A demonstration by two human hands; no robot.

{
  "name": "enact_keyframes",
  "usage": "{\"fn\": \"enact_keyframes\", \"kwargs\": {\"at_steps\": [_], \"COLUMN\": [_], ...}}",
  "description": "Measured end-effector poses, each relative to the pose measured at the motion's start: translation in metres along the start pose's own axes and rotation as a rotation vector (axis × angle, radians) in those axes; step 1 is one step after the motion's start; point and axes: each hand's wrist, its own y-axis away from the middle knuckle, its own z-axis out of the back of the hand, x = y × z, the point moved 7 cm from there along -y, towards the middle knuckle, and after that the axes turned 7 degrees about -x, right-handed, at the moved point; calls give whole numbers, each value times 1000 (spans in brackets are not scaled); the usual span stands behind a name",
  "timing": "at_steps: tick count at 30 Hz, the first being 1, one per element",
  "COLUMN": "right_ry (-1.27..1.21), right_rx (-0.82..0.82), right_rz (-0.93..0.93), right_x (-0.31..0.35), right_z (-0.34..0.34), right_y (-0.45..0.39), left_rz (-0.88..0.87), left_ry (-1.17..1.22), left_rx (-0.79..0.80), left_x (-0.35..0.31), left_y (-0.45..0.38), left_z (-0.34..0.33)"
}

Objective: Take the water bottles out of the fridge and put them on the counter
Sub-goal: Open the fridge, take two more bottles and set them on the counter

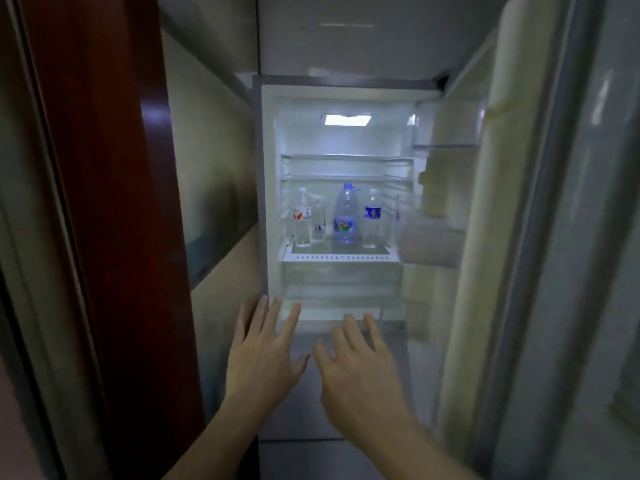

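Note:
The fridge (270,188) stands open and lit ahead of me. On its lower shelf (341,258) stand several clear water bottles: one with a red label (302,218) at the left, a shorter one (318,223) just behind it, a big blue-capped jug (345,214) in the middle, and a blue-labelled bottle (371,218) at the right. My left hand (265,351) and my right hand (360,372) are raised side by side below the shelf, fingers spread, holding nothing and well short of the bottles.
The fridge door (460,209) is swung open to the right, with door bins on its inner side. A dark red door frame (114,202) stands close on the left, beside a tiled wall (211,174). The upper glass shelves (346,168) hold nothing.

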Motion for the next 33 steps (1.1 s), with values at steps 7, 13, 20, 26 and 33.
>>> {"fn": "enact_keyframes", "kwargs": {"at_steps": [7, 13, 20, 26, 33], "right_ry": [-70, -55, -66, -110, -90], "right_rx": [42, 184, 164, 117, 149], "right_rz": [-255, -341, -407, -467, -474], "right_x": [-25, -56, -102, -152, -199], "right_z": [-58, -133, -197, -242, -288], "right_y": [-50, -81, -131, -193, -240], "left_rz": [-25, -40, -14, 41, 215], "left_ry": [121, 257, 305, 333, 411], "left_rx": [-10, -16, -87, -137, -147], "left_x": [14, 5, 8, 9, 17], "left_y": [-59, -101, -164, -235, -300], "left_z": [-47, -88, -136, -171, -208]}}
